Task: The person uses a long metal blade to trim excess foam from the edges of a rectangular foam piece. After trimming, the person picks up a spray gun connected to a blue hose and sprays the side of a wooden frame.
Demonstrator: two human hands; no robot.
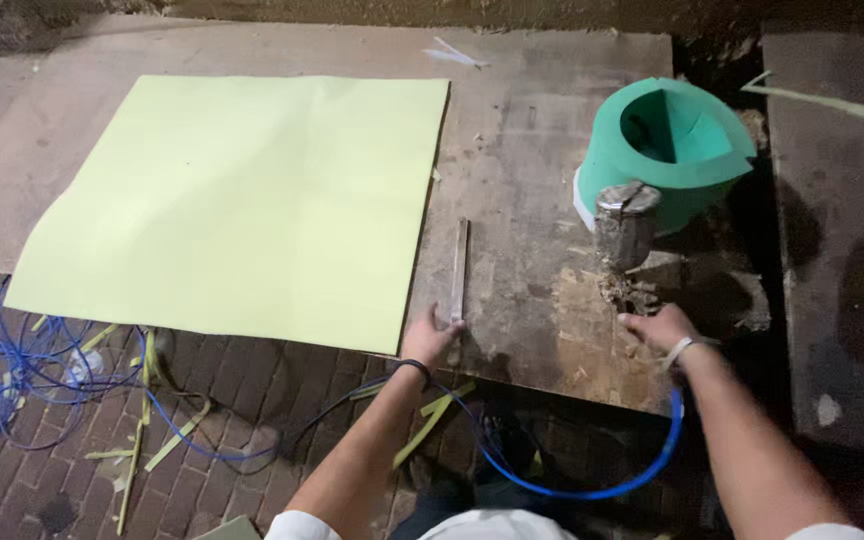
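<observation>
Grey metal ruler, thin and scuffed, was touched at its near end by loosely spread left fingers; right fingers were rested unclenched on the desk.

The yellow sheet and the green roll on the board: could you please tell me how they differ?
The yellow sheet lies flat and spread out; the green roll is curled into a standing tube, open at the top. The yellow sheet covers the board's left part; the green roll sits at its far right corner, behind a metal jar. The left hand rests by the yellow sheet's near corner; the green roll is beyond the right hand. Both look like thin, plain-coloured sheet material.
</observation>
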